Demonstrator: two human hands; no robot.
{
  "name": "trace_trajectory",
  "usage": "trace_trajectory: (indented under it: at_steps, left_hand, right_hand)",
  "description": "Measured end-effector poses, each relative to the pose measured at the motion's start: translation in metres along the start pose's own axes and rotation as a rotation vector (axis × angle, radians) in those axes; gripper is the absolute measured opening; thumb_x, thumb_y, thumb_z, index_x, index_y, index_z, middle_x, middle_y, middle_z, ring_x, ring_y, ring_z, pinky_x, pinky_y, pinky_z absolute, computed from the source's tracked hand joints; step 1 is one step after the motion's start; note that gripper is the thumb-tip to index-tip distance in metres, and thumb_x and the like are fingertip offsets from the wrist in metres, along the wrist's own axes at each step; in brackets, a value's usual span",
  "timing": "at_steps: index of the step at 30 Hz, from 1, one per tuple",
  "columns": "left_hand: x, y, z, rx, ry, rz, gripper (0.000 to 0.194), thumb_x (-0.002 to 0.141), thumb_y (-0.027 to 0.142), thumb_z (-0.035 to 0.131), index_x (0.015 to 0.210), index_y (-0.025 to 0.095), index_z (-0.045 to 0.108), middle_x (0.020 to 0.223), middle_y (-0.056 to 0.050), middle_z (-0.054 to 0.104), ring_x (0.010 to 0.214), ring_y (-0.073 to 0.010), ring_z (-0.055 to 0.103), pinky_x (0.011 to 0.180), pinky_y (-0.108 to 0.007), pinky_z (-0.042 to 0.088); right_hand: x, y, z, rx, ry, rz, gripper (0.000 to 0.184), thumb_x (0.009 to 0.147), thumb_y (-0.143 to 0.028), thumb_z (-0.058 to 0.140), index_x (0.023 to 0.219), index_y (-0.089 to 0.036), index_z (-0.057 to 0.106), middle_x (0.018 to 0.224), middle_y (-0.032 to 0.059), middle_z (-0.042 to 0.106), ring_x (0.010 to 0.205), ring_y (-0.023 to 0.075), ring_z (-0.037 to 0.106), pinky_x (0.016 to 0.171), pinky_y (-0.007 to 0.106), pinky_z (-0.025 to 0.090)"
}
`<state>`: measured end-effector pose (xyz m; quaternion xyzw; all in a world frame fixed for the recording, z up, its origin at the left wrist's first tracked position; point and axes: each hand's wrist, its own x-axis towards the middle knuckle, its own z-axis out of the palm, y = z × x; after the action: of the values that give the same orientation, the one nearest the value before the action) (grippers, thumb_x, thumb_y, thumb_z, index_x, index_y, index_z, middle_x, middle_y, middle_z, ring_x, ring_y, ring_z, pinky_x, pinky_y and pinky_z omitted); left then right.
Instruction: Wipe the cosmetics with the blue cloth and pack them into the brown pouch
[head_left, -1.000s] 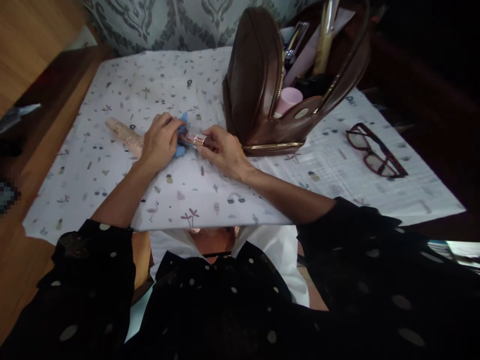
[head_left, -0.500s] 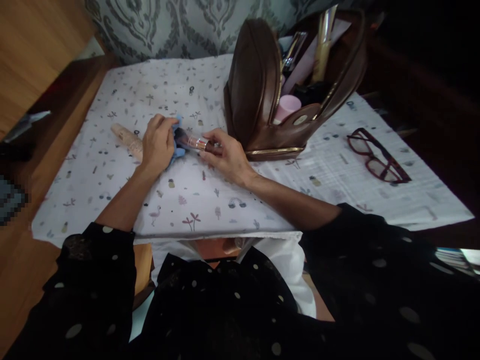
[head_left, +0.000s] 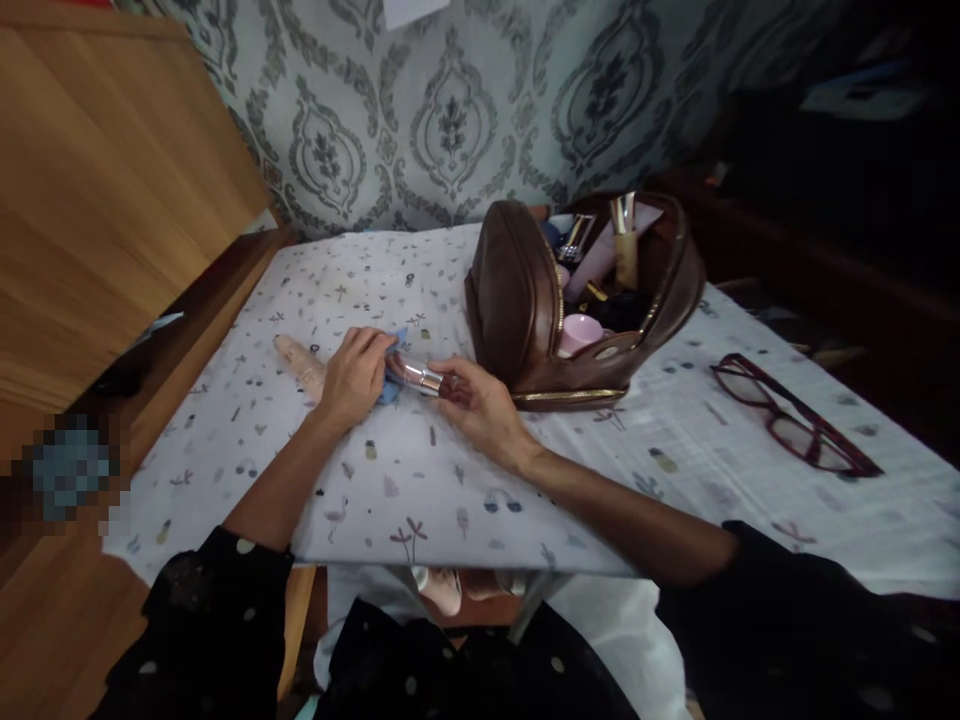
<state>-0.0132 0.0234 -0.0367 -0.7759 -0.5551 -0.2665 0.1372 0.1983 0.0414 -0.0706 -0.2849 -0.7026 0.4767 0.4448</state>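
Observation:
My left hand (head_left: 352,378) is closed on a small blue cloth (head_left: 392,372), pressing it round the head end of a makeup brush (head_left: 420,377). My right hand (head_left: 480,405) pinches the dark handle of that brush, whose metal collar shows between the two hands. Both hands rest on a white patterned cloth (head_left: 390,480) that covers the table. A beige tube (head_left: 300,362) lies just left of my left hand, partly hidden behind it.
An open brown leather cosmetics bag (head_left: 517,300) stands right behind my right hand, holding a pink jar (head_left: 581,332) and several tubes. Dark red glasses (head_left: 795,420) lie at the right. A wooden panel rises at the left; patterned wallpaper is behind.
The camera has tilted up, so the hands and bag sit lower in view and the wall shows. The hands keep the same hold on cloth and brush.

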Motion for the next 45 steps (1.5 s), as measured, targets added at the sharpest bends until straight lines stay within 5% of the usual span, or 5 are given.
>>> trace_trajectory:
  at_steps: [12,17,22,39,45]
  left_hand:
    - [-0.005,-0.01,-0.009,0.134,0.082,-0.112,0.033,0.093,0.012,0.038,0.109,0.019,0.066,0.1,-0.01,0.065,0.097,-0.0267,0.055,0.086,-0.041,0.049]
    - [-0.009,0.015,-0.013,0.033,0.195,0.027,0.034,0.097,0.015,0.035,0.111,0.02,0.066,0.1,-0.01,0.065,0.095,-0.024,0.057,0.085,-0.04,0.049]
    - [-0.01,0.041,-0.009,0.048,0.074,0.17,0.032,0.096,0.016,0.038,0.111,0.02,0.066,0.103,-0.011,0.068,0.093,-0.0244,0.058,0.082,-0.04,0.045]
    - [-0.013,-0.006,-0.014,0.223,-0.012,-0.293,0.026,0.086,0.01,0.044,0.089,0.02,0.068,0.082,-0.007,0.066,0.084,-0.0266,0.062,0.079,-0.04,0.044]
    - [-0.011,0.024,-0.016,0.019,0.127,-0.03,0.031,0.093,0.013,0.039,0.11,0.019,0.064,0.096,-0.008,0.07,0.093,-0.0242,0.063,0.084,-0.039,0.045]
  right_hand:
    - [0.0,-0.006,-0.004,-0.086,0.026,-0.073,0.035,0.085,-0.029,0.066,0.119,-0.022,0.062,0.102,0.0054,0.068,0.084,0.0181,0.067,0.079,0.033,0.058]
    - [-0.001,-0.005,-0.006,-0.149,0.032,-0.108,0.029,0.083,-0.026,0.067,0.111,-0.023,0.063,0.098,0.0056,0.069,0.084,0.0201,0.069,0.082,0.037,0.06]
    - [-0.002,-0.004,-0.007,-0.14,0.01,-0.119,0.03,0.083,-0.026,0.067,0.113,-0.021,0.063,0.104,0.0077,0.068,0.089,0.0212,0.07,0.086,0.04,0.06]
    - [0.002,-0.006,-0.003,0.16,-0.056,0.123,0.032,0.077,-0.034,0.07,0.105,-0.024,0.056,0.098,0.002,0.065,0.075,0.0156,0.07,0.067,0.029,0.06]
    - [0.001,-0.012,-0.005,0.012,-0.044,-0.062,0.019,0.088,-0.036,0.062,0.101,-0.022,0.063,0.095,0.0042,0.066,0.083,0.0177,0.067,0.075,0.032,0.058]
